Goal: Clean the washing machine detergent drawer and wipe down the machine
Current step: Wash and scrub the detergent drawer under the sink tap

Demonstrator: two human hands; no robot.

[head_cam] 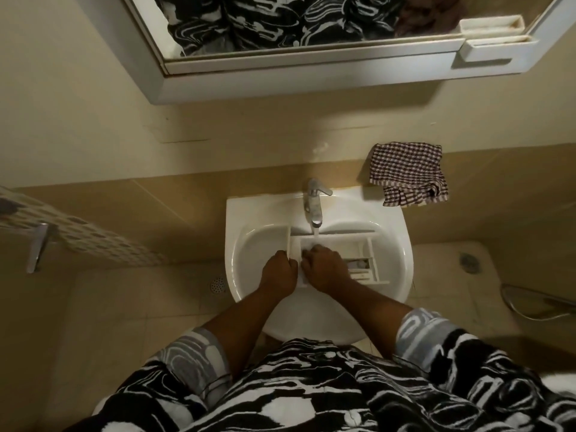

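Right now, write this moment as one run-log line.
detergent drawer: in sink, under running tap | left hand: grips drawer's left end | right hand: curled inside compartment | checked cloth: on ledge by sink

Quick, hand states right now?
Left hand: gripping the drawer at its left end.
Right hand: curled inside the drawer; holding anything, cannot tell.

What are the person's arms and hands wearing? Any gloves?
No gloves: the left hand and right hand are bare. The left sleeve and right sleeve end near the elbows, grey with white swirls, on a black-and-white wavy top.
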